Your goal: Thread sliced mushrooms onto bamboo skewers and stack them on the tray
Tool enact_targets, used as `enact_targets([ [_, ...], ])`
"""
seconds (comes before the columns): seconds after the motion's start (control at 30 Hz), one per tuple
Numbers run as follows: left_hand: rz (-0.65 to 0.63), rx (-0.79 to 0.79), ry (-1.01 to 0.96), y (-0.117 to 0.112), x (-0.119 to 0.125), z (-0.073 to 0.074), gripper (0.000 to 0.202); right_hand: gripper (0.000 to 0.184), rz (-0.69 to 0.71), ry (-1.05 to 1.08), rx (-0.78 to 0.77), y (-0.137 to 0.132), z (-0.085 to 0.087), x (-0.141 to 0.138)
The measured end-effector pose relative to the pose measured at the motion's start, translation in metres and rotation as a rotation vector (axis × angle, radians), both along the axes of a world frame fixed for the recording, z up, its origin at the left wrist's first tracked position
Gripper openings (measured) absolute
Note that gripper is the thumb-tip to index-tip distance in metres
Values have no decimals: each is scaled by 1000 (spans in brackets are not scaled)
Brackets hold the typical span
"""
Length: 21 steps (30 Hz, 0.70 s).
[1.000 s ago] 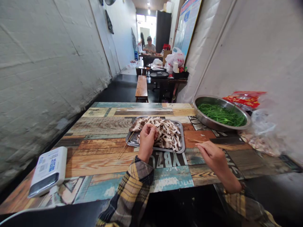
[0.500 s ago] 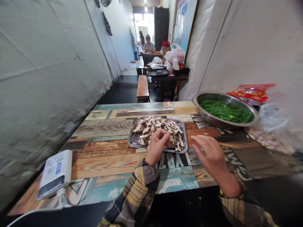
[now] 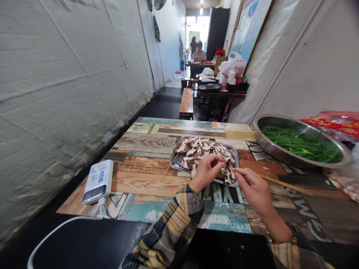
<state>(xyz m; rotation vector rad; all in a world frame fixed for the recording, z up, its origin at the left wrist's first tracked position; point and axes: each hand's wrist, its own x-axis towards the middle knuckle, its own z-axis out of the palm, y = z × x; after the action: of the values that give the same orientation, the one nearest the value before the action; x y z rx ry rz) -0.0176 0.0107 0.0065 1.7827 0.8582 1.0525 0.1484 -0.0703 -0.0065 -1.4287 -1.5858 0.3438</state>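
As I watch through the head camera, the table (image 3: 140, 183), printed with wood planks, carries the following. Item: metal tray (image 3: 176, 163), near the middle, heaped with brown-and-white mushroom pieces (image 3: 200, 149). Item: my left hand (image 3: 206, 172), over the front of the heap, fingers curled narrow; whether they grip anything, I cannot tell. Item: my right hand (image 3: 254, 188), by the tray's right edge, thumb and fingers close together; what lies between them is too small for me to tell. Item: thin skewers (image 3: 169, 167), slanting over the tray's left rim onto the table. Item: bamboo sticks (image 3: 290, 185), lying right of the right hand. Item: steel basin (image 3: 280, 155), right rear, holding long green stalks (image 3: 300, 144). Item: white electronic device (image 3: 98, 182), left, white cable (image 3: 64, 221) attached.
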Motion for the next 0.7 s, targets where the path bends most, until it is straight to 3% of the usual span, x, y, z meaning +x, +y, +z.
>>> enact_targets([
  [0.1,98,311,253,7,-10,0,19,32,-56,241,-83,1,-12,-2],
  [0.2,32,468,435,13,-17,-3,36,35,-126,391,-99,0,-26,-2],
  [0.37,-23,582,573,15,-16,-7,35,24,-114,275,22,-2,-34,-5],
  [0.57,44,502,469,18,-8,-10,16,24,-49,192,71,0,-30,-8],
  [0.7,65,201,159,17,-5,-7,11,26,-29,191,74,0,-30,-9],
])
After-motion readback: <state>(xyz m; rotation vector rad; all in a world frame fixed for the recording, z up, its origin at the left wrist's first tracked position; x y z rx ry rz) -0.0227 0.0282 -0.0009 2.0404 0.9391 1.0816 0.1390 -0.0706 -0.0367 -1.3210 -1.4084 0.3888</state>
